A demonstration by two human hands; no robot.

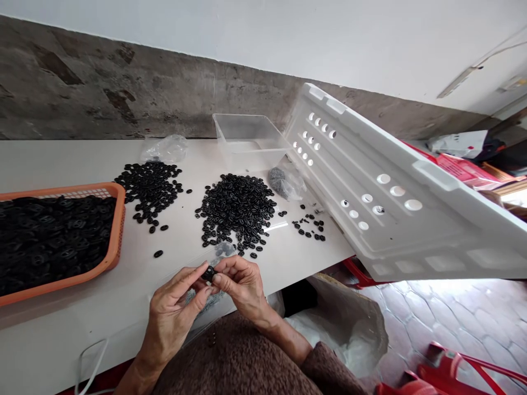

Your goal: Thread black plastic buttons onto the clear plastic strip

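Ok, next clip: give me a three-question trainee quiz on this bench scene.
1. True or false: both hands pinch one small black ring between their fingers.
2. Which holds black rings? A) clear tub B) orange basket C) white tray
3. Fill in: the largest loose pile lies on the white ____.

Key: 1 true, left hand and right hand meet on it; 2 B; 3 table.

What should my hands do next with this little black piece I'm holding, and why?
Probably press it fully together between the fingertips. Both hands, left hand and right hand, pinch one small black piece above the table edge, over a clear bag. The middle pile lies just ahead, within easy reach for another piece.
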